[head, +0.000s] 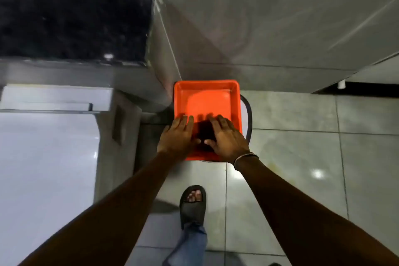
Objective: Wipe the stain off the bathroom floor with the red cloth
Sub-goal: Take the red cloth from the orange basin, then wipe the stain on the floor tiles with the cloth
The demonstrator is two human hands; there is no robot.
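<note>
Both hands are over the near end of the orange bucket [206, 101] on the bathroom floor [291, 157]. Left hand [178, 136] and right hand [226, 138] are flat, fingers spread, thumbs nearly touching, probably about to dip in. No red cloth visible; the dark patch between them is unclear.

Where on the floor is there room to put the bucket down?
Bare tiles lie right of the orange bucket, toward the door gap, and below it beside the sandalled foot. It is crowded left, where the grey cabinet stands. Left hand and right hand hover over the bucket.
</note>
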